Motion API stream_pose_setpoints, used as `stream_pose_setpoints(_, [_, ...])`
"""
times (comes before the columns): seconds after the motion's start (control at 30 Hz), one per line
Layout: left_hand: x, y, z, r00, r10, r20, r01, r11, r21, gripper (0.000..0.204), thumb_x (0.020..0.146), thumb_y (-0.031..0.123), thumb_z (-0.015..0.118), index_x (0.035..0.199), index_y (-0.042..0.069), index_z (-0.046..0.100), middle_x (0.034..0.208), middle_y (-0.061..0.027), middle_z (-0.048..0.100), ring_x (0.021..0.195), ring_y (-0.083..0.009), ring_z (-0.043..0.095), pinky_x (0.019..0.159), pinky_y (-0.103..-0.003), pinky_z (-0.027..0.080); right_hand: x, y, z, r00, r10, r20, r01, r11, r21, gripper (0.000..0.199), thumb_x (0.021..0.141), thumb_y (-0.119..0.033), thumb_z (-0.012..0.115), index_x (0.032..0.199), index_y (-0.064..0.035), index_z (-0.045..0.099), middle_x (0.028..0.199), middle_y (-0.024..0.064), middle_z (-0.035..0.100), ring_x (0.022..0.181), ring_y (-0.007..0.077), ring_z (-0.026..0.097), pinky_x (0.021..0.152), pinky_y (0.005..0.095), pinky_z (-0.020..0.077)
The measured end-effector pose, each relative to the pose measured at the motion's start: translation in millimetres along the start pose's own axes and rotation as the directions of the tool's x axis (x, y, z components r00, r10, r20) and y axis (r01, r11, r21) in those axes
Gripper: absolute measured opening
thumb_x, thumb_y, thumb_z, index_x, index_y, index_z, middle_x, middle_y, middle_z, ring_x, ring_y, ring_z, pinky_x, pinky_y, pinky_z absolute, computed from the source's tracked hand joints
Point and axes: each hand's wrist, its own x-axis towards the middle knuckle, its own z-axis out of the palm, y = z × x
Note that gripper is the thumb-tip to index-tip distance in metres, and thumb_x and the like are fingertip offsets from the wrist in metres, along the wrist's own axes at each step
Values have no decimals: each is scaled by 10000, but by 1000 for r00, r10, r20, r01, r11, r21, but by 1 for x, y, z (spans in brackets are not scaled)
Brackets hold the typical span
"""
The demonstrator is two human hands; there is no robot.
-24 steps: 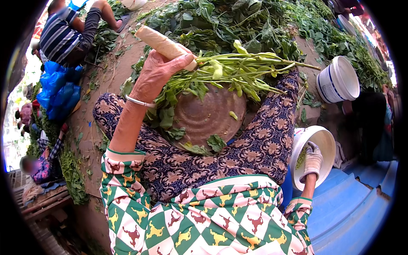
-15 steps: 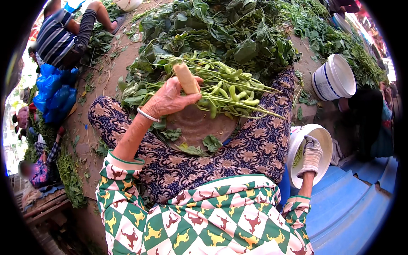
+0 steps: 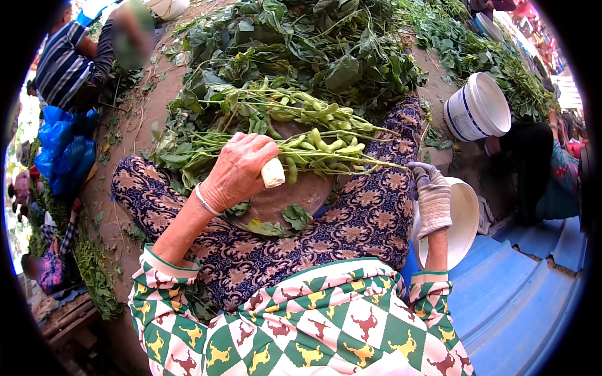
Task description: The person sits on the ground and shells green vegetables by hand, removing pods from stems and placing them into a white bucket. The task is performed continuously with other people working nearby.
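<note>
Outdoor bare ground [image 3: 135,144], strewn with leaf scraps. Big heap of green leaves [image 3: 282,47] at far side. Ridged blue sheeting [image 3: 508,294] at lower right. Seated person [image 3: 69,66] in striped shirt, upper left; blue plastic bags [image 3: 66,147] just below in view. Dark patterned trousers [image 3: 357,216], legs bent either side of round brown base [image 3: 282,200]. White bucket [image 3: 464,213] beside right knee, partly behind right hand; second white bucket [image 3: 480,106] farther off. Bean stalks [image 3: 329,141] with plump green pods, in two rough bunches, across far half of base, tips out past its right edge over trousers. Right hand [image 3: 431,194], in pale knit glove: fingers bent, fingertips at end of nearer bunch; gripping it or not, cannot tell. Left hand [image 3: 244,160], bare, white bangle at wrist: fingers wrapped around pale cylinder [image 3: 273,173], just over nearer stalks; contact with stalks, cannot tell. Loose leaf [image 3: 296,216] by base's near edge.
</note>
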Motion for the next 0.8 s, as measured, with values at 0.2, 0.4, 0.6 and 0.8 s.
stream_pose_setpoints(0.2, [-9,-11,-65,983,2,-184,29,986,167,152,747,35,636,869,-13,561,914,-166,600,845,-324,581,755,-393,457,10,-26,24,982,-47,181,43,999,25,156,879,-60,537,948,-65,677,660,-36,565,585,26,477,511,194,391])
stream_pose_setpoints(0.4, [-48,-77,-143,970,-73,-231,173,876,450,148,772,-1,616,906,-32,564,935,-182,605,848,-342,581,762,-390,465,12,-45,46,955,-66,290,59,998,33,159,884,-57,529,951,-66,673,663,-29,577,582,20,468,514,187,385])
stream_pose_setpoints(0.6, [-156,-178,-186,844,-430,-319,531,755,386,119,815,-6,586,921,-44,549,890,-170,584,808,-345,581,723,-345,469,22,-77,67,958,-131,254,92,983,158,146,840,-69,612,980,-52,652,732,-9,613,619,39,489,557,191,424])
stream_pose_setpoints(0.8, [-280,-197,-142,512,-853,-105,850,485,206,214,839,151,574,919,-48,580,779,-251,594,763,-409,585,673,-411,463,32,-115,94,913,-291,285,377,868,-322,362,747,-139,718,1086,-81,607,805,77,639,670,140,580,628,278,486])
